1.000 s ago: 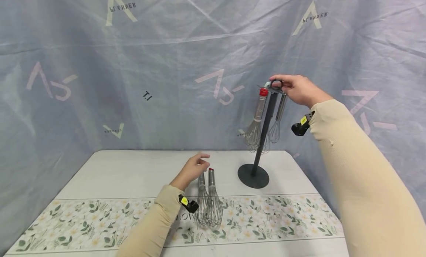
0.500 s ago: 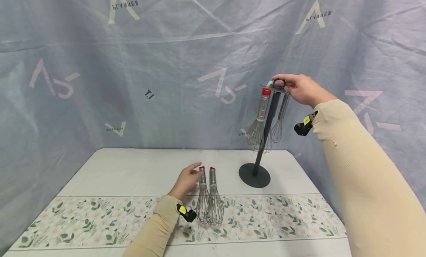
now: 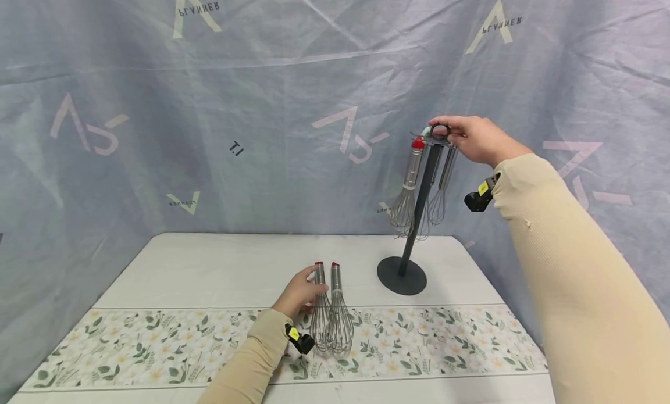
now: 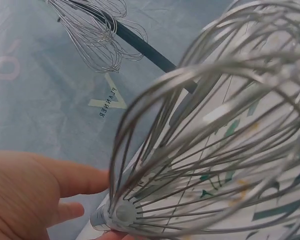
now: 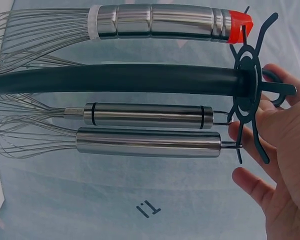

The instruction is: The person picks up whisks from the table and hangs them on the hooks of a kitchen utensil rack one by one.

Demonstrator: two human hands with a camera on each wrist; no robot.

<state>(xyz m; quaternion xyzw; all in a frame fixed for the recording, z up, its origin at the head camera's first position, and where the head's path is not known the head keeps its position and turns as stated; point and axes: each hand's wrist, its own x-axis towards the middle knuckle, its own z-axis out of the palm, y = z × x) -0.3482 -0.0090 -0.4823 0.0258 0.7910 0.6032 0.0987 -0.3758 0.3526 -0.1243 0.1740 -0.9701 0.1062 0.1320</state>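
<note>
This looks like a curtained-off booth set up for recording; which kind of building holds it cannot be told. A grey-blue fabric curtain (image 3: 282, 102) fills the upper frame and runs down the left and right sides, creased and printed with large pale letter shapes and the word PLANNER. It closes in a white table (image 3: 235, 267) across the lower frame, crossed by a floral band (image 3: 173, 351) of leaves and blossoms. Small black cameras (image 3: 299, 339) at both wrists point to recording. The kitchen touch comes from the wire whisks (image 3: 341, 322) at lower centre and the dark stand (image 3: 402, 276) hung with more, right of centre.
</note>
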